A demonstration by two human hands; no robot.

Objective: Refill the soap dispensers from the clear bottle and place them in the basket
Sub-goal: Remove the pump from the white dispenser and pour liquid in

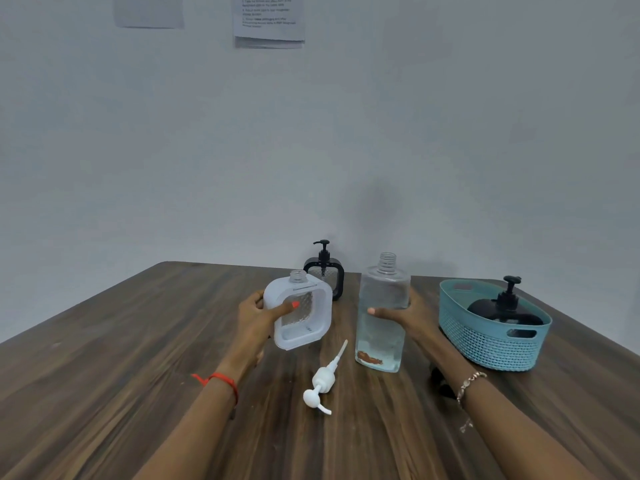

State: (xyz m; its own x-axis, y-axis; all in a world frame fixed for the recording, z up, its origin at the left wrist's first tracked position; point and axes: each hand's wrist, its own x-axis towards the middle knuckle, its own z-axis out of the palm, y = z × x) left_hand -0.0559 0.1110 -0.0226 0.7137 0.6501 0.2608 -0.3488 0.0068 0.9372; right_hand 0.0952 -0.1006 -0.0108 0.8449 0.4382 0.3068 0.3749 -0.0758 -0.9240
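My left hand (258, 315) grips a white square soap dispenser (300, 311), tilted a little, its neck open with no pump on it. Its white pump (322, 384) lies loose on the table in front of it. My right hand (403, 315) holds the tall clear bottle (381, 313), uncapped and upright, about half full of clear liquid. Behind the white one, a black-framed dispenser (325, 271) stands with its pump on. A teal basket (491, 336) at the right holds a black dispenser (505, 308).
The dark wooden table (138, 358) runs back to a grey wall close behind the bottles. A small dark object (441, 384) lies under my right forearm. Two paper sheets (268, 20) hang on the wall.
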